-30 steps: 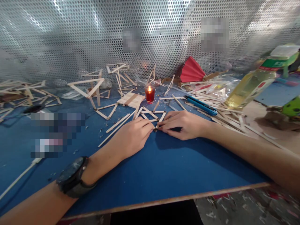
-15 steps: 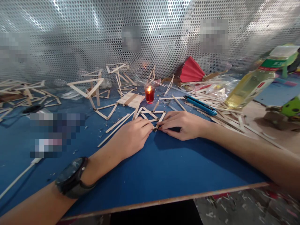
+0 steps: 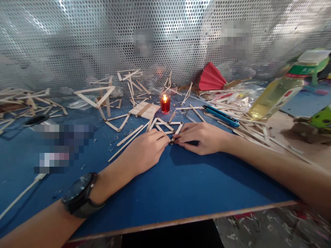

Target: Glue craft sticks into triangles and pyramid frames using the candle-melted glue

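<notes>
A small frame of joined wooden craft sticks (image 3: 169, 123) lies on the blue table, with dark marks at its joints. My left hand (image 3: 150, 148) is closed at the frame's near left side, its fingertips by the dark near corner. From the right, my right hand (image 3: 200, 137) pinches the stick that runs to that same corner. Both sets of fingertips almost meet there, and they hide part of the frame. Just beyond stands a lit candle in a glass of red wax (image 3: 165, 103).
A blue utility knife (image 3: 221, 116) rests on loose sticks at the right, near a tilted bottle of yellow liquid (image 3: 279, 91). Stick structures (image 3: 97, 96) stand at the back left. A perforated metal panel (image 3: 181, 41) rises behind. A white cable (image 3: 22, 198) runs along the left.
</notes>
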Demonstrator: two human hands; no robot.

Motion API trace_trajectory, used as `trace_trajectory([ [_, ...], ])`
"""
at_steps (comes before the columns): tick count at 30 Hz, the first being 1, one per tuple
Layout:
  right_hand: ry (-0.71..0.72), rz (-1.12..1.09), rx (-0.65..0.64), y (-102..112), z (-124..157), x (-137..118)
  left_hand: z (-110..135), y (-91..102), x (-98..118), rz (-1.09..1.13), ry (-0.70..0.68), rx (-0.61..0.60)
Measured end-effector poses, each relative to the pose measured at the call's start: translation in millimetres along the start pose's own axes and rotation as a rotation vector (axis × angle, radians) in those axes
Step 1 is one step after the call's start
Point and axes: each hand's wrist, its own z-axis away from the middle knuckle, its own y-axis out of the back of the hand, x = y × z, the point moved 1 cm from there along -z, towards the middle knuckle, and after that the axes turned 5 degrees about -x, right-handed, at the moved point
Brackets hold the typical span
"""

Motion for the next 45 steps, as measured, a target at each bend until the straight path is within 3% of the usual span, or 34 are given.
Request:
trace_trajectory([
  [17, -0.024, 0.162, -0.043, 5, -1, -7, 0, -0.4, 0, 0.008, 0.009, -0.003],
  [28, -0.247, -0.041, 0.068, -1, -3, 1, 0, -2.1, -2, 0.012, -0.009, 0.025],
  [36, -0.213, -0.151, 0.094, -4, -3, 10, -1, -2.0, 0, 0.035, 0.003, 0.016],
  [45, -0.060, -0.125, 0.069, 0, -1, 6, 0, -2.8, -1, 0.036, 0.006, 0.020],
])
